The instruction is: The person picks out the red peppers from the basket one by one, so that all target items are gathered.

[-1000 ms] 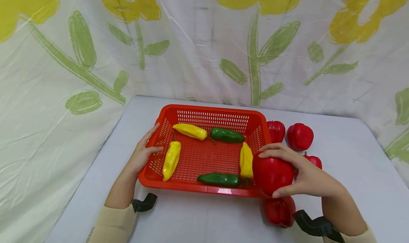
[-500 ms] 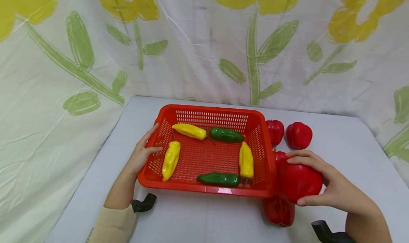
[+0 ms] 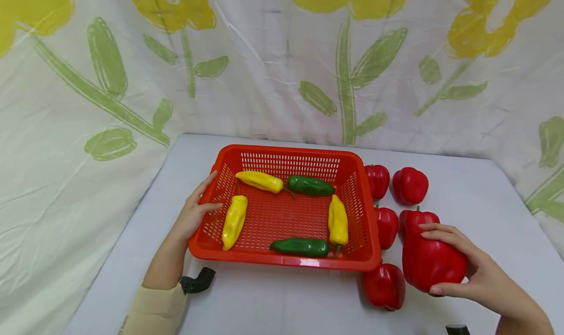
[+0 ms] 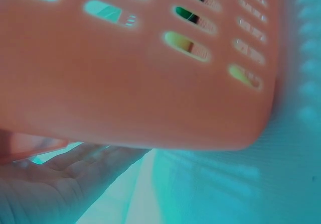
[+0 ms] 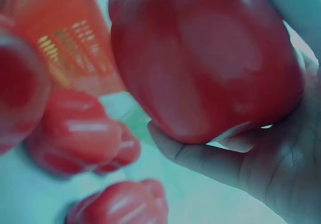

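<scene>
My right hand (image 3: 480, 271) grips a large red bell pepper (image 3: 434, 264) between fingers and thumb, right of the basket; in the right wrist view the same bell pepper (image 5: 205, 58) fills the upper middle. On the left, my left hand (image 3: 194, 212) holds the rim of the red plastic basket (image 3: 282, 261), thumb over the edge. The left wrist view shows the basket's slotted wall (image 4: 125, 93) close up, with my palm below it. Inside the basket lie yellow peppers (image 3: 235, 222) and green peppers (image 3: 300, 247), spaced round its sides.
More red bell peppers (image 3: 384, 286) sit on the white table (image 3: 282, 305) along the basket's right side, several in two loose rows. A white cloth (image 3: 264, 80) painted with yellow flowers hangs behind the table.
My right hand has carried the red bell pepper rightward and toward me, from over the basket's right rim to beside it, uncovering other bell peppers. The left hand and basket stay put.
</scene>
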The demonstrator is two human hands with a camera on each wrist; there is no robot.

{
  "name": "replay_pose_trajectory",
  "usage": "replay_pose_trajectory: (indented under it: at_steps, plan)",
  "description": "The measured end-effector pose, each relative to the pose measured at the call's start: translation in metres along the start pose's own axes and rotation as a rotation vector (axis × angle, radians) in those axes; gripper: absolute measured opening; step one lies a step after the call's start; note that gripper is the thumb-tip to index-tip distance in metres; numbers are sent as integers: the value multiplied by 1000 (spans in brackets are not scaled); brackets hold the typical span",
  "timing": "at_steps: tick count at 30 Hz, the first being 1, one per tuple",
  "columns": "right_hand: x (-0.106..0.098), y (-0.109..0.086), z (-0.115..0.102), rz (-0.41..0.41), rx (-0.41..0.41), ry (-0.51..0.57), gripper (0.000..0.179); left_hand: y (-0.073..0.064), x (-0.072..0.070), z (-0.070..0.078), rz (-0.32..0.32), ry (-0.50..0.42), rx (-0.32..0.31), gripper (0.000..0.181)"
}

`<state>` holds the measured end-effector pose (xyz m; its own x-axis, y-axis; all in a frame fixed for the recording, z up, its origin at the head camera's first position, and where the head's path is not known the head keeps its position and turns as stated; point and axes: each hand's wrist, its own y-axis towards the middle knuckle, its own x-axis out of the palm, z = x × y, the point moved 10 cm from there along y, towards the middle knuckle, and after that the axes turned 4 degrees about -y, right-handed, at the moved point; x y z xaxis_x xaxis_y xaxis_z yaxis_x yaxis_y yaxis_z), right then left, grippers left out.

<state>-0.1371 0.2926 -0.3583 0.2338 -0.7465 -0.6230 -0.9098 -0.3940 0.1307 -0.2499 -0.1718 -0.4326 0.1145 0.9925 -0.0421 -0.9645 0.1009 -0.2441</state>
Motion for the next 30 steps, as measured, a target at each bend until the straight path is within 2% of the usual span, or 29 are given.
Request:
replay_pose_trajectory:
  at_steps: [11, 20, 30]
  plan:
    - [7, -29, 53, -64, 248, 8, 80, 0, -1, 0, -3, -2, 7, 71]
    - [12, -38, 74, -116, 271, -2, 79, 1, 0, 0, 3, -7, -4, 71]
    - [22, -44, 89, -208, 282, 71, 75, -1, 0, 0, 1, 2, -2, 71]
